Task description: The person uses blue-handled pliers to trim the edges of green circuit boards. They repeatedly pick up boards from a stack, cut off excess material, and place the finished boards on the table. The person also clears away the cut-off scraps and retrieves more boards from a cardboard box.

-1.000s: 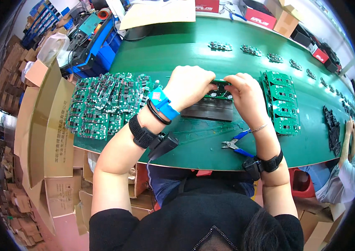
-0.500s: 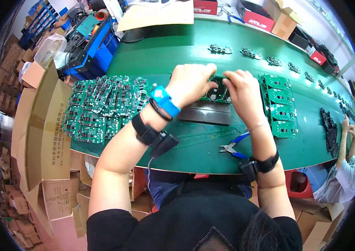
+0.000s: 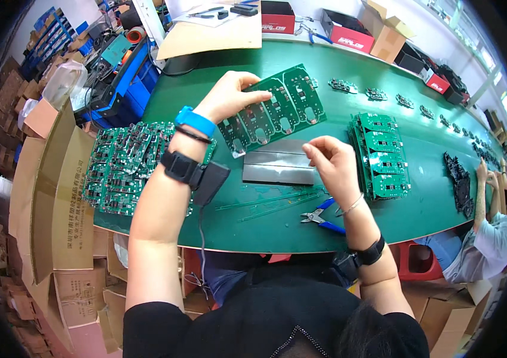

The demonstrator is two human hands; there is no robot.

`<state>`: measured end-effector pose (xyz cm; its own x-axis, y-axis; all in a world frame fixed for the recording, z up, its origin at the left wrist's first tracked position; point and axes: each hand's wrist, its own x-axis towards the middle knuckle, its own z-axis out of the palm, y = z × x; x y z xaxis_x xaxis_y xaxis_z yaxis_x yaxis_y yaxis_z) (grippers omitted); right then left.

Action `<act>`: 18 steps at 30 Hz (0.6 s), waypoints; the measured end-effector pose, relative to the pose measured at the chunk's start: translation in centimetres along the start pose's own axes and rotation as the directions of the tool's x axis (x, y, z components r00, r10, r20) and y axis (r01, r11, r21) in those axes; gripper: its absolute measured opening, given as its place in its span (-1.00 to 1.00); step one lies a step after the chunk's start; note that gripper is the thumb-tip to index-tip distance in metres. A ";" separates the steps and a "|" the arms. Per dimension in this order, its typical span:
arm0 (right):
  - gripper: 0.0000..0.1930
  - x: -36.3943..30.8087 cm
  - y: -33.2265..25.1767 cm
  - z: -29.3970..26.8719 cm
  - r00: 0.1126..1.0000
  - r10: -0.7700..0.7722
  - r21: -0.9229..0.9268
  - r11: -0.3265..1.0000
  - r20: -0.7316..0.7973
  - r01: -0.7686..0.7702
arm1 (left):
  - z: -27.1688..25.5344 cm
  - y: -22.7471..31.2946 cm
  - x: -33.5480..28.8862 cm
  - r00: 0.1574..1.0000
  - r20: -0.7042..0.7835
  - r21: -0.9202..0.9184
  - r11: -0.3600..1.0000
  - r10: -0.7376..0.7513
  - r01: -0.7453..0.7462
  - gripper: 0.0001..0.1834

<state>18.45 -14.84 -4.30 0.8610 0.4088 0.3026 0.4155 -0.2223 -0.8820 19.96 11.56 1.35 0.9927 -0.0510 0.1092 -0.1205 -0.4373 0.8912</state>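
In my left hand (image 3: 229, 95) a green circuit board panel (image 3: 280, 106) is gripped by its upper left edge, held tilted above the table. The panel carries several joined boards with oval cut-outs. My right hand (image 3: 334, 164) is apart from it, fingers curled and thumb drawn to the index finger, with nothing visible between them. Just left of that hand, a dark metal block (image 3: 274, 170) lies on the table. Nippers with blue handles (image 3: 325, 218) rest below, jaws pointing left, beside thin green strips (image 3: 268, 203).
Populated circuit boards (image 3: 128, 170) are heaped at left, and a stack of board panels (image 3: 384, 158) stands at right. Separate small boards (image 3: 375, 94) form a row towards the far right. An open carton (image 3: 74, 209) adjoins the left edge. A co-worker's hands (image 3: 486, 176) show at right.
The circuit board panel has come up off the block area, lifted by my left hand and turned to show its face. My right hand has drawn away, down and slightly left.
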 end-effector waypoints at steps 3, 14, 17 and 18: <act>-0.80 -0.2 0.3 0.5 0.973 0.227 0.498 0.839 0.049 -0.221 | 0.9 0.9 -1.7 0.998 0.050 -0.166 0.985 -0.036 0.043 -0.70; -0.88 -2.7 1.0 1.0 0.969 0.157 0.727 0.641 0.190 -0.247 | 2.3 -1.7 -3.5 0.943 0.294 -0.341 0.905 -0.156 0.256 -0.73; -0.87 -3.3 1.0 0.6 0.969 0.112 0.737 0.632 0.221 -0.241 | 2.7 -1.6 -3.4 0.937 0.320 -0.333 0.909 -0.143 0.253 -0.75; -0.89 -3.5 1.1 0.4 0.970 0.087 0.747 0.624 0.226 -0.230 | 2.9 -1.5 -3.5 0.931 0.335 -0.338 0.903 -0.147 0.264 -0.75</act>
<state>15.79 -16.12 -6.48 0.8054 0.5772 0.1351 -0.1574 0.4280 -0.8899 16.72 9.84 -1.65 0.9425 -0.2837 -0.1765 0.1523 -0.1054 0.9827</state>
